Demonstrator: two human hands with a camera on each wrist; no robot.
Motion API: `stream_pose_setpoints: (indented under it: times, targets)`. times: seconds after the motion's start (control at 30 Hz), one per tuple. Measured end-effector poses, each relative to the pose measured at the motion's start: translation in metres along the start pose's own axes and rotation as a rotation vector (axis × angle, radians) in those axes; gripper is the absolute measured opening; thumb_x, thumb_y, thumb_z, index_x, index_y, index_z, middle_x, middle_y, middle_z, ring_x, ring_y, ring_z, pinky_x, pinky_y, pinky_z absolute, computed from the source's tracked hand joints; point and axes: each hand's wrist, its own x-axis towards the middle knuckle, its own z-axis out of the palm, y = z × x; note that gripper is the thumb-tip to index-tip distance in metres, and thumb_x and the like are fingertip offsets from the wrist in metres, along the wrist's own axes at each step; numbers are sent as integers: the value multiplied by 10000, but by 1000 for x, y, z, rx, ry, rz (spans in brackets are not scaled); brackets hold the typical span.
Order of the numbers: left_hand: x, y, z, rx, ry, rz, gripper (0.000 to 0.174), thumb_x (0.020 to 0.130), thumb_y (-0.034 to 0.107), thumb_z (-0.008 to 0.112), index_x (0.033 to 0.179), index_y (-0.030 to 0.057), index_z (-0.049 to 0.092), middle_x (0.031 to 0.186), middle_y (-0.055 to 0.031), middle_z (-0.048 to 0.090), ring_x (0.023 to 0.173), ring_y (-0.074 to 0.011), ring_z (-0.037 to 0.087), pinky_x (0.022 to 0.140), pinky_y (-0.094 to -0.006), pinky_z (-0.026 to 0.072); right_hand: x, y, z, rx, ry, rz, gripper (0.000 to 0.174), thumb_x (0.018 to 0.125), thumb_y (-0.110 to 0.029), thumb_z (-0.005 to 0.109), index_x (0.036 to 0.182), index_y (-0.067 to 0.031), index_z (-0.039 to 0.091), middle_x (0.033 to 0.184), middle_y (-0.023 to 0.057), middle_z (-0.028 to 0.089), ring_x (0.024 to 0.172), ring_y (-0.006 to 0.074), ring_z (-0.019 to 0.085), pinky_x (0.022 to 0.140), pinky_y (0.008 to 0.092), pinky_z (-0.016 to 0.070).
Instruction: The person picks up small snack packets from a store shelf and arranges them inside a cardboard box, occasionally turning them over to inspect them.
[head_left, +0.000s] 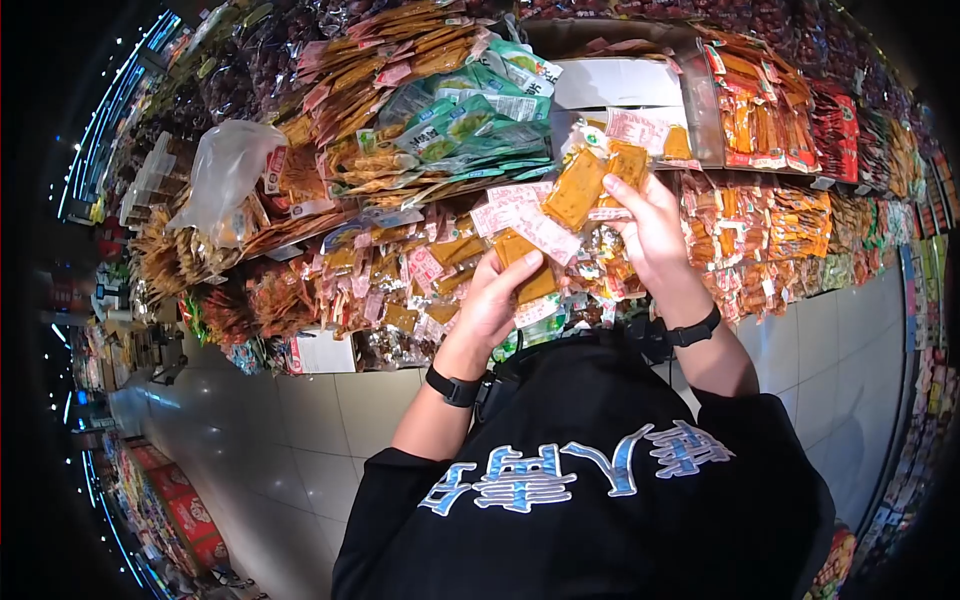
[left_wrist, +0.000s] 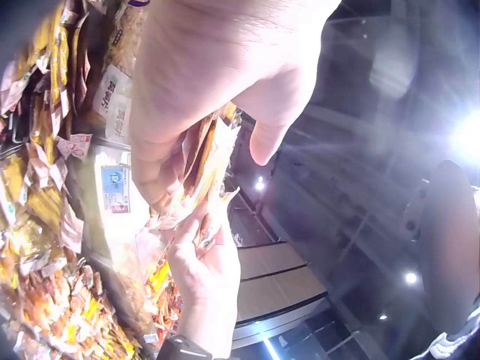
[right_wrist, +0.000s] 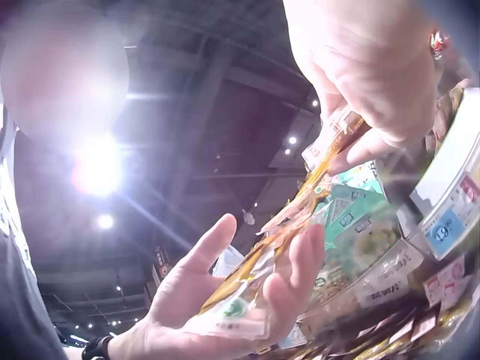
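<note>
My left hand [head_left: 490,300] holds flat, clear-wrapped packets of orange-brown snack [head_left: 512,247] with pink-and-white labels, its thumb lying over their front. More of the same snack packets [head_left: 577,192] fan out to the right, where my right hand [head_left: 657,228] pinches their far end between thumb and fingers. Seen from the right wrist, the stack of packets [right_wrist: 251,274] slants between both hands, resting in the left palm with the fingers bent around it. From the left wrist, the packets [left_wrist: 210,161] stand edge-on under my left hand [left_wrist: 217,75].
Green snack bags [head_left: 470,125] lie heaped just beyond the left hand. A shelf bin with a white panel [head_left: 620,82] sits behind the right hand. Loose packets [head_left: 440,262] fill the lower tier, and a clear plastic bag [head_left: 225,170] hangs at left. Tiled floor [head_left: 320,410] lies below.
</note>
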Motion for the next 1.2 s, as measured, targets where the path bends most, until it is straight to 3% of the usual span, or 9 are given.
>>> stream_pose_setpoints:
  times: [0.2,0.23,0.27,0.4,0.47,0.57,0.8,1.07,1.2]
  targets:
    - [4,-1,2,-26,159,119,367,944,97,597,1280,-45,552,1084,-202,709,885,-274,724,745,-385,628,-23,8,-13,-122,-170,98,268,955,-83,604,1202,21,603,1098,96,690,1008,174,661,856,332,545]
    - [1,7,4,-74,147,95,360,953,42,584,1299,-50,543,1139,-169,694,982,-253,710,824,-370,619,-25,5,-12,-211,-144,71,266,941,-76,614,1187,25,615,1071,91,698,1008,164,650,875,325,525]
    - [-2,13,2,-23,116,61,376,945,84,566,1287,-68,532,1110,-219,695,867,-289,728,739,-398,635,-25,4,-16,-242,-106,22,269,941,-75,613,1190,26,614,1081,93,696,1013,166,649,898,326,514]
    - [-5,18,-6,40,146,62,372,925,56,560,1264,-95,536,1078,-219,699,853,-299,729,743,-395,632,-20,-9,-35,-253,-37,-87,338,922,-54,619,1248,31,585,1180,102,664,1097,168,616,1021,324,440]
    - [-6,22,-10,63,94,10,351,920,35,563,1245,-95,550,1082,-205,701,871,-287,727,759,-390,626,-21,-23,-26,-312,-197,-119,324,912,-31,641,1226,34,587,1155,77,667,1069,137,621,985,310,459]
    - [-9,27,-13,46,18,-69,308,917,12,596,1210,-83,581,1116,-171,698,930,-246,719,792,-369,609,-16,-28,-26,-377,-473,148,430,847,13,713,1248,32,560,1163,87,665,1091,140,621,970,309,484]
    - [-9,21,0,-4,215,135,344,932,66,653,1250,-43,582,1181,-96,683,1067,-172,663,973,-334,523,-27,6,-14,-334,-353,150,394,852,21,710,1216,38,559,1150,93,665,1062,149,639,934,313,517]
    - [-3,11,4,-50,121,121,334,965,70,594,1263,-75,549,1194,-168,677,1060,-238,680,950,-379,558,-44,23,10,-161,-174,177,306,980,-75,586,1262,28,529,1131,102,671,982,140,673,834,281,561]
    - [-9,25,2,-163,98,122,323,964,95,546,1222,-97,577,1192,-201,676,999,-296,708,903,-429,587,-48,-7,1,-156,-146,226,362,1006,-110,520,1334,10,423,1109,174,667,885,254,726,718,361,624]
